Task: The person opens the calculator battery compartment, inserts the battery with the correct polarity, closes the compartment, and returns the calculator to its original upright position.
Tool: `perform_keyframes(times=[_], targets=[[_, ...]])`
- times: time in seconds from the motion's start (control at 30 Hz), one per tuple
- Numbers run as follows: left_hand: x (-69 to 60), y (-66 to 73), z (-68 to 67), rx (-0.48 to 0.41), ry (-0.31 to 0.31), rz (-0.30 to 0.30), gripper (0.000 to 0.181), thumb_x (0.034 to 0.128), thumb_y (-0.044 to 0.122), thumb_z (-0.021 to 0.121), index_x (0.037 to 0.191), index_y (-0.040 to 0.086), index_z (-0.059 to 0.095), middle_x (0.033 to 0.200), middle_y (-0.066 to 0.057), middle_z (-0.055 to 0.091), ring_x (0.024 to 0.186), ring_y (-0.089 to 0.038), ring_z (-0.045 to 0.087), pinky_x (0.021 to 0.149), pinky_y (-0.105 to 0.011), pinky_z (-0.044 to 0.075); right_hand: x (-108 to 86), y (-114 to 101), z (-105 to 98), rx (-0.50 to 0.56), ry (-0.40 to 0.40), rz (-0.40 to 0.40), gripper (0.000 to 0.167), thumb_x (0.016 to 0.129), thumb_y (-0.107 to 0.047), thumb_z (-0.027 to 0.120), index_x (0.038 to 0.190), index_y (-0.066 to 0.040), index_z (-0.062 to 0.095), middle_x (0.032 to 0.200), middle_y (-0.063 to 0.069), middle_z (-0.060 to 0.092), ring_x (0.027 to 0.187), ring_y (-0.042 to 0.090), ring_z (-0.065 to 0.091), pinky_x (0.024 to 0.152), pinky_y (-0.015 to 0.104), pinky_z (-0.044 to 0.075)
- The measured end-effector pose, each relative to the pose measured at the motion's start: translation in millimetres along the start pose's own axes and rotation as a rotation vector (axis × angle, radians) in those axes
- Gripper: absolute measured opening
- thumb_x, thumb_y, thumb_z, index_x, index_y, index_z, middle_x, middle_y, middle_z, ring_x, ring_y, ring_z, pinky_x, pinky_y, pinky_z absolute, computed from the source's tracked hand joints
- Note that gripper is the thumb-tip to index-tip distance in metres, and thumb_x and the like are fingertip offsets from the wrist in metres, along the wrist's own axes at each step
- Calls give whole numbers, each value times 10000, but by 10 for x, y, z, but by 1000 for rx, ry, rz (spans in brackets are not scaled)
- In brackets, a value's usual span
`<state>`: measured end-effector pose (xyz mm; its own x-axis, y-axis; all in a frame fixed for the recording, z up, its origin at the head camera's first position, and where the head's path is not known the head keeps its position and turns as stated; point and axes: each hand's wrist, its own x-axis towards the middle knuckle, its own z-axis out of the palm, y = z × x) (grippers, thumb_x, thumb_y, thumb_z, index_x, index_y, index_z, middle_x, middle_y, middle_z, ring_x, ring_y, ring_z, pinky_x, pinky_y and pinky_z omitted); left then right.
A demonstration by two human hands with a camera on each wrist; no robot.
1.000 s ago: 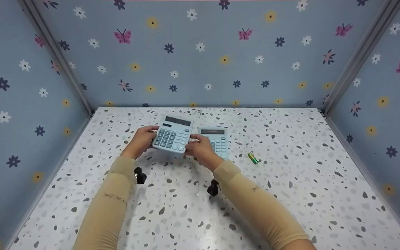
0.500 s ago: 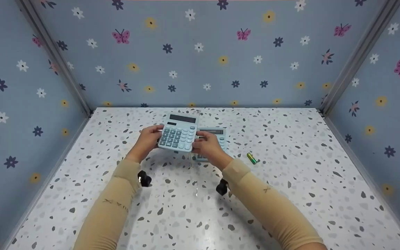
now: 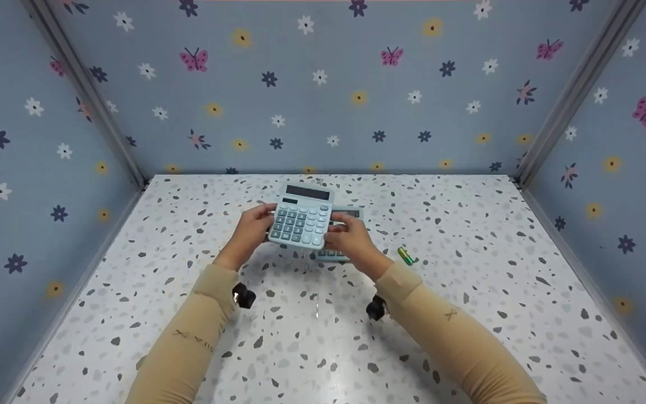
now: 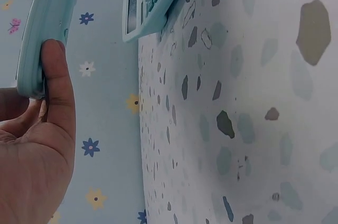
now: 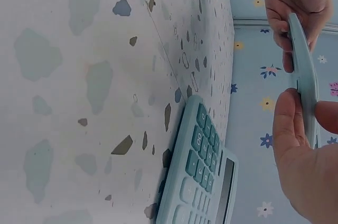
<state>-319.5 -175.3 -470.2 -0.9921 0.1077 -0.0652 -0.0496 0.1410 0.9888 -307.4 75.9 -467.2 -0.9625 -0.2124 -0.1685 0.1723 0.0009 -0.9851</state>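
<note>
A light blue calculator is held up off the table, its keys and dark display facing the head camera. My left hand grips its left edge, and my right hand pinches the right edge. In the left wrist view, fingers of the left hand lie against both faces of the calculator. Below and behind it, a second light blue calculator rests on the table, partly hidden by the held one and the right hand; the right wrist view shows this table calculator more fully.
A green and yellow battery-like cylinder lies on the speckled white table, right of the calculators. Blue walls with flowers and butterflies stand at the back and both sides. Black wrist cameras hang under the sleeves.
Both hands have moved to the right with the held calculator, which now covers more of the calculator on the table. The cylinder and the table calculator stay where they were.
</note>
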Motion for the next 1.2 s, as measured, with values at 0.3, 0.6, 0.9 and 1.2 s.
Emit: perform_keyframes(times=[0.3,0.6,0.9,1.2], targets=[[-57,-5,178,-29,-14,-8,454,1151,119,423,1585,12,506,1348,-182,683,1032,-130,723,825,-256,630,-109,35,-183,-13,2,-26,548,986,92,658,1519,10,559,1164,151,688,988,204,722,913,362,660],[-134,-4,336,-12,-41,-4,449,1147,124,434,1572,-3,509,1330,-198,693,1037,-151,727,836,-268,633,-177,100,-367,-23,1,-9,566,970,102,670,1517,38,540,1157,153,711,961,184,740,892,329,661],[-171,-30,467,-6,-55,-13,455,1146,127,429,1581,10,496,1321,-184,682,1068,-176,714,846,-287,631,-268,127,-487,-61,8,2,556,979,83,671,1516,26,539,1176,159,718,970,185,744,908,360,659],[-212,-72,597,-19,-83,-12,444,1151,86,435,1584,-2,485,1312,-200,692,1016,-175,720,831,-291,634,-339,186,-625,-71,4,5,540,966,121,655,1489,61,533,1116,148,732,933,177,748,876,360,671]])
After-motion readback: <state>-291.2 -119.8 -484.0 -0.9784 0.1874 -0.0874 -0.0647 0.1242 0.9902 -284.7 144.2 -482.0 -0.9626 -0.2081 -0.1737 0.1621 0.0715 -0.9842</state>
